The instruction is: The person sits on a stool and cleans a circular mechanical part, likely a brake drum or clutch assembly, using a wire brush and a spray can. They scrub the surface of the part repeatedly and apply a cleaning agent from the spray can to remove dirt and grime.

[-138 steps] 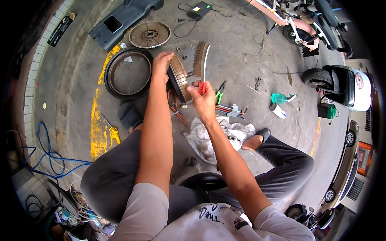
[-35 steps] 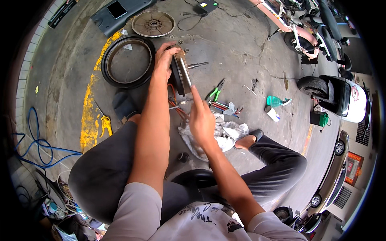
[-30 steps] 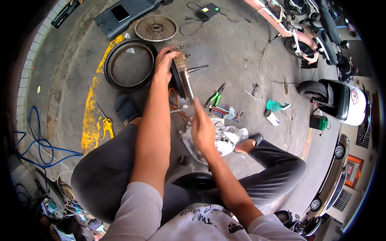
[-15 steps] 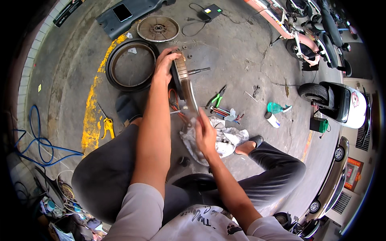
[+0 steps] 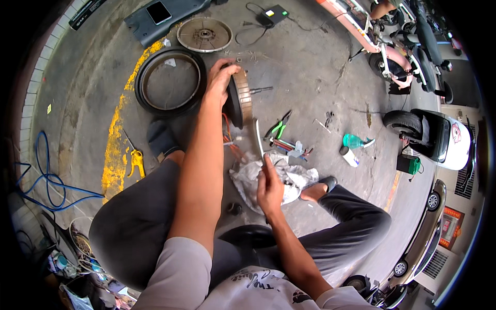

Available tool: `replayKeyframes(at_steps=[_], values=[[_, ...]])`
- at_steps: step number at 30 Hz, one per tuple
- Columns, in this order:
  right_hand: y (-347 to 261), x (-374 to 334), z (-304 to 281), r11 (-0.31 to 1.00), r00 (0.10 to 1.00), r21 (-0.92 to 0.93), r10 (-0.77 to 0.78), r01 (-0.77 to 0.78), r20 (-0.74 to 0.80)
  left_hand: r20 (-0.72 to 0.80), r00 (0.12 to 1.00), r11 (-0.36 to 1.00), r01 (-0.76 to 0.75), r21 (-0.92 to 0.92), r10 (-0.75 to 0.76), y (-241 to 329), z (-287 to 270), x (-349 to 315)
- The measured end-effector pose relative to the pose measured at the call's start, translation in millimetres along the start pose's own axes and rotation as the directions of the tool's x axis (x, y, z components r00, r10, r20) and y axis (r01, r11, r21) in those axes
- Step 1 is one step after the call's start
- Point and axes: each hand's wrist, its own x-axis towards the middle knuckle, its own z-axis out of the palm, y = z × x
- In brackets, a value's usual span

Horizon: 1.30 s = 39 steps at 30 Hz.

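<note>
My left hand (image 5: 219,82) grips the upper edge of a hub motor stator (image 5: 243,98), a thick round disc with a brownish segmented rim. The stator stands on edge, tilted, and its axle (image 5: 261,90) sticks out to the right. Orange wires (image 5: 227,135) hang below it. In my closed right hand (image 5: 270,187) is a long, thin, flat, pale tool (image 5: 259,135), its kind unclear. The tool points up toward the stator's lower rim, with a small gap between them. Beneath my right hand lies a crumpled white rag (image 5: 248,182).
A black-tyred wheel rim (image 5: 140,85) and a round metal motor cover (image 5: 219,41) lie beyond my left hand. Green-handled pliers (image 5: 280,126), a green spray bottle (image 5: 353,140) and a white can (image 5: 350,156) sit to the right. A yellow air blow gun (image 5: 136,163) lies left.
My right hand has moved down and slightly right, drawing the flat tool off the stator's rim. My left hand and the stator have shifted a little to the right.
</note>
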Motion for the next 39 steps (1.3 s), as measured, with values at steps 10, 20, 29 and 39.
replayKeyframes(at_steps=[10, 20, 29, 39], values=[[-76, 58, -25, 0.931, 0.992, -0.361, -0.009, 0.053, 0.123, -0.003, 1.0, 0.999, -0.014, 0.03, 0.014, -4, 6, -5], [-51, 31, -9, 0.945, 0.991, -0.317, -0.038, 0.076, 0.126, -0.014, 1.0, 1.0, -0.001, -0.026, 0.0, -2, -11, 3], [-9, 51, 17, 0.968, 0.999, -0.249, -0.032, 0.031, 0.001, 0.133, 0.99, 0.988, 0.07, -0.134, -0.052, -43, -6, 19], [-46, 84, 20, 0.969, 0.996, -0.237, -0.062, 0.075, 0.065, 0.211, 0.977, 0.99, -0.006, -0.139, 0.036, -44, -35, 28]])
